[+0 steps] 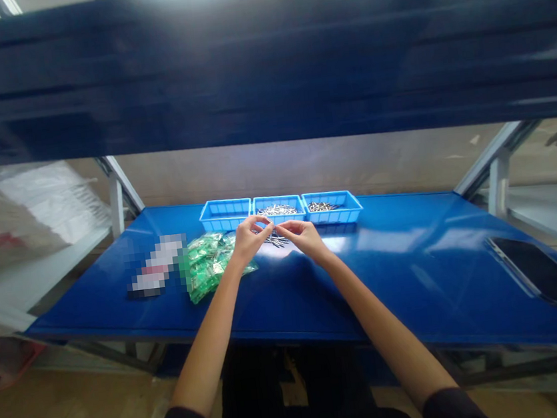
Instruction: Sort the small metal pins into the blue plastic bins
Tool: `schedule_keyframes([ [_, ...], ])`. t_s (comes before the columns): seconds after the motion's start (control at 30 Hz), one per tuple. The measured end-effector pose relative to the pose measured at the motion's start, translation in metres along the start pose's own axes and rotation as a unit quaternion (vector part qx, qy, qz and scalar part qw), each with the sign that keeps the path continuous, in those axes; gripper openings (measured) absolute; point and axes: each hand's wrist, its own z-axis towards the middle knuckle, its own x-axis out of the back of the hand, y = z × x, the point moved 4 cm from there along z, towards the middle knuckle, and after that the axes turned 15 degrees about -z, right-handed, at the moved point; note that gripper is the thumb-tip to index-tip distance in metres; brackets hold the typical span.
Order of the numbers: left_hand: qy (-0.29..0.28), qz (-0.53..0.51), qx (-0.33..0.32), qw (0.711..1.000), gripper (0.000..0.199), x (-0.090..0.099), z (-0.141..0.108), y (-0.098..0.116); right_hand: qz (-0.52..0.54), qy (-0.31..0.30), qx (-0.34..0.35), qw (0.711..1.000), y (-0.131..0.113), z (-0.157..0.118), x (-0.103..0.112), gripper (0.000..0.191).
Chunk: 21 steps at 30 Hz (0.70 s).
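My left hand and my right hand meet fingertip to fingertip, both pinched closed over a small pile of dark metal pieces on the blue table. Whatever lies between the fingertips is too small to make out. Just behind the hands is a blue bin of silvery pieces. To its right, another blue bin holds darker metal pieces. The left bin shows no contents. Beside my left hand lies a heap of clear and green plastic packets.
A blurred, pixelated item lies on the left of the table. A dark phone-like device rests at the right. A blue panel spans overhead. White plastic bags sit on a side shelf at the left.
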Motion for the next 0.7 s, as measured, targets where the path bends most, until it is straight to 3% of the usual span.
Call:
schedule_keyframes([
  [0.07,-0.012,0.009,-0.011,1.0,0.022,0.0,0.0,-0.002,-0.008,0.021,-0.017,1.0,0.001,0.001,0.005,0.042],
  [0.27,-0.12,0.07,-0.05,0.989,0.017,-0.016,-0.005,-0.011,-0.016,0.05,-0.006,0.999,0.008,0.004,0.01,0.044],
  [0.4,-0.067,0.06,-0.059,0.994,0.02,-0.013,-0.003,-0.005,-0.042,0.063,-0.002,0.997,0.011,0.004,0.012,0.044],
  [0.5,-0.027,0.043,-0.033,0.998,0.023,-0.007,0.0,-0.004,-0.048,0.015,0.0,0.999,0.01,0.004,0.01,0.043],
  [0.6,-0.022,0.05,-0.027,0.998,0.02,-0.005,0.002,-0.007,-0.05,0.002,0.002,0.999,0.008,0.003,0.012,0.041],
  [0.7,-0.054,0.06,-0.033,0.996,0.019,-0.008,-0.001,-0.009,-0.042,0.025,-0.012,0.999,0.007,0.003,0.017,0.039],
])
